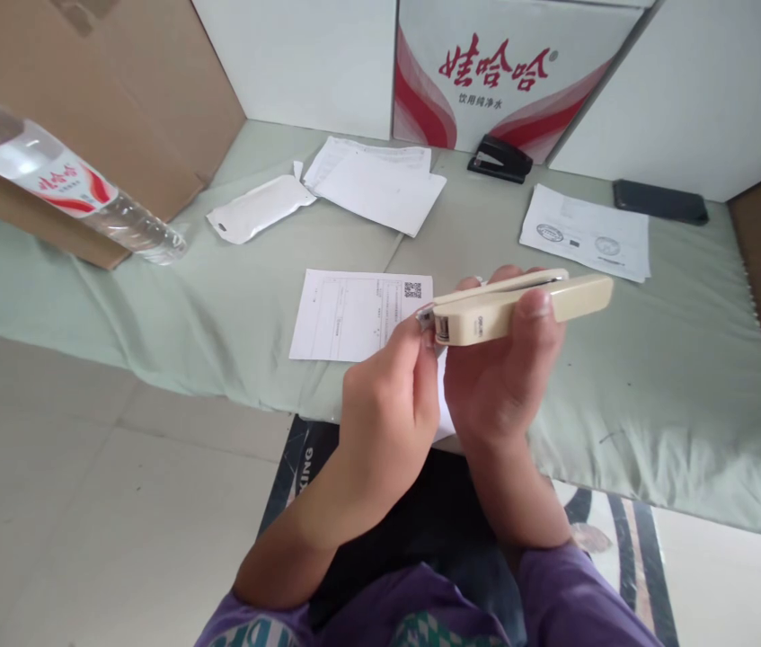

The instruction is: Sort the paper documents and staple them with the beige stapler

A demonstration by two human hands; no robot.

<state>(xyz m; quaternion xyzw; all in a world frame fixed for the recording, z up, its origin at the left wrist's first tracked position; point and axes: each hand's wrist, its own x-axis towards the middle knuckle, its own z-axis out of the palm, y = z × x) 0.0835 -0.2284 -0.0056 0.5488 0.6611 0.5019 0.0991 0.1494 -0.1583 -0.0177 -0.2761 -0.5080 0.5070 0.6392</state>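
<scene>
A cream stapler (pixel 508 314) is held up over the near edge of the cloth-covered surface, its two long arms slightly apart. My right hand (pixel 498 386) is wrapped around its body from below, thumb pressed along the near side. At the stapler's left end, the thumb and fingers of my left hand (pixel 390 382) close on the small metal tip. Whether anything else sits between those fingers is hidden. Behind my left hand lies a printed sheet with a QR code (pixel 346 314). Part of another white paper (pixel 446 409) shows between my wrists.
A black stapler (pixel 499 159) stands at the back, near a dark phone (pixel 661 201) and stamped papers (pixel 586 235). More papers (pixel 380 184) and a white packet (pixel 262 208) lie left of centre. A water bottle (pixel 63 175) stands beside a cardboard box (pixel 130 81). White cartons (pixel 305 63) line the back.
</scene>
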